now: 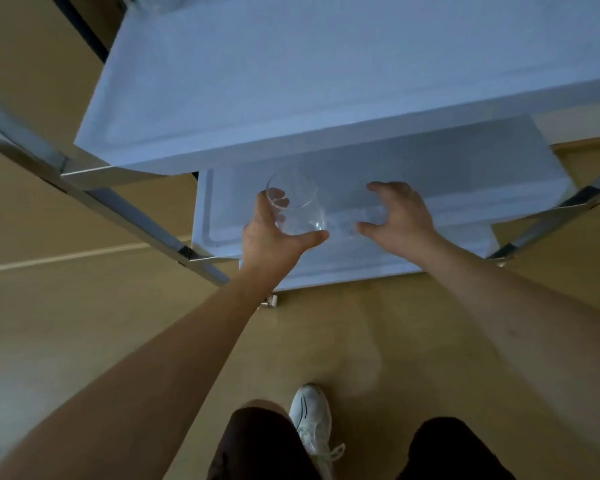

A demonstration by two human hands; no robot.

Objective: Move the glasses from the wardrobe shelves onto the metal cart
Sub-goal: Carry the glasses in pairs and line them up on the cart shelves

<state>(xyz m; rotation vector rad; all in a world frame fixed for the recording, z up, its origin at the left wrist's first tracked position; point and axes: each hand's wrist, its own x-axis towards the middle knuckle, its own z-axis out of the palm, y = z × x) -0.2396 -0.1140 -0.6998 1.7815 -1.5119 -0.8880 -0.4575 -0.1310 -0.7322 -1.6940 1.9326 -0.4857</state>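
Your left hand (274,230) grips a clear drinking glass (297,207), fingers curled round its far side and showing through the wall, thumb pressed along the near side at its base. The glass is tilted, its open rim turned up and away from you, and it hangs over the middle tray (208,216) of the metal cart, toward that tray's left end; whether its base touches the tray surface cannot be told. Your right hand (399,216) is over the same tray, to the right of the glass, with fingers and thumb spread in an open arc. A faint, blurred clear shape (361,221) lies between that thumb and those fingers; it may be a second glass, but its outline is too smeared to confirm, and contact with the hand cannot be told. The top tray (291,81) of the cart overhangs the middle tray on its far side and hides that tray's back portion. A lower tray edge (343,268) shows just on the near side of the middle tray. The chrome frame rail (125,209) runs diagonally to the left of the middle tray, and another rail (555,216) to its right. On the near side of the cart, one white sneaker (310,420) stands on the tan floor (118,341), between your dark-shorted legs.
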